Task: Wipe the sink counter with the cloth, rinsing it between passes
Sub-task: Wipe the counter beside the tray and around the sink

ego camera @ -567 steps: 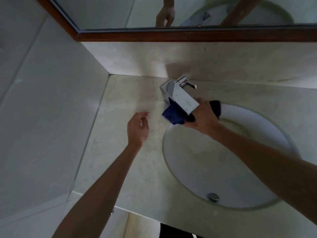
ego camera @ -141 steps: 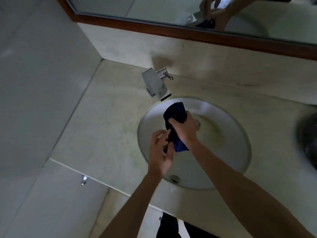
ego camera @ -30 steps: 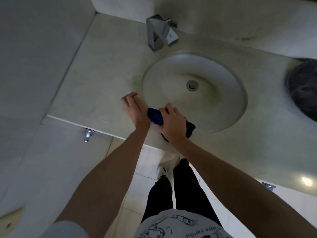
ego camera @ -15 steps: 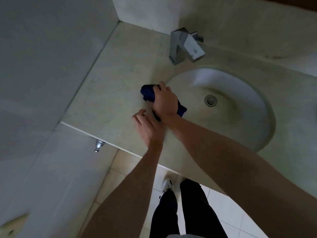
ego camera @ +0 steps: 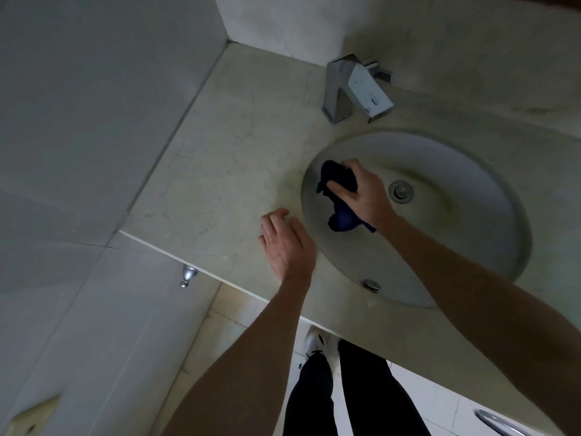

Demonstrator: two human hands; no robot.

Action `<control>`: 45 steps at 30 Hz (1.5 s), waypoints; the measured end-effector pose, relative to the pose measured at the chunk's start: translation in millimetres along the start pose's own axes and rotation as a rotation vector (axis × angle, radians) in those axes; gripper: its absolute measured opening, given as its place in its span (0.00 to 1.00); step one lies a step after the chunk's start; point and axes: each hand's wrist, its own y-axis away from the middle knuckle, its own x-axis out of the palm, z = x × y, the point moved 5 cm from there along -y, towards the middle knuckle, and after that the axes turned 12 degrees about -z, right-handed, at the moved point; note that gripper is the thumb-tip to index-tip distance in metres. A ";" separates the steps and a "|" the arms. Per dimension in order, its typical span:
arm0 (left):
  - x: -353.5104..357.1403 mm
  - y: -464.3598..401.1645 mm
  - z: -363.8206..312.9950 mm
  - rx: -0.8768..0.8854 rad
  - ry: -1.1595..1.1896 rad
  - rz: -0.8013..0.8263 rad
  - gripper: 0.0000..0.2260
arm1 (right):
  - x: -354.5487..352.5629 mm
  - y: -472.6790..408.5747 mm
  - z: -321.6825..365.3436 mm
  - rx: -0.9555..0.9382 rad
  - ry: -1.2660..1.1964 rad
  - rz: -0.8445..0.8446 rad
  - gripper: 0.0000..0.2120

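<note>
A bathroom: a round basin (ego camera: 490,190) with a metal drain (ego camera: 400,191) is sunk into a pale marble bench (ego camera: 220,171), a square chrome tap (ego camera: 355,86) stands behind it, and large tiles cover the wall (ego camera: 94,89) and floor (ego camera: 424,398).

faucet (ego camera: 352,86) behind basin (ego camera: 471,247) | cloth (ego camera: 341,196) in basin, L side | counter (ego camera: 220,171) L of basin

Right hand (ego camera: 364,196) grips dark blue cloth (ego camera: 341,215) over sink (ego camera: 471,171); left hand (ego camera: 287,243) on counter (ego camera: 213,171).
</note>
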 end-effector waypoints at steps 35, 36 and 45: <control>4.9 2.7 0.6 0.069 -0.077 -0.003 0.13 | -135.5 -33.8 -111.1 0.379 0.684 -0.333 0.22; 4.7 3.1 -0.1 0.068 -0.075 -0.004 0.13 | -143.5 -28.8 -114.0 0.355 0.671 -0.328 0.22; 6.1 3.8 1.1 0.050 -0.079 0.000 0.12 | -127.0 -54.6 -75.8 -0.452 0.538 -0.026 0.26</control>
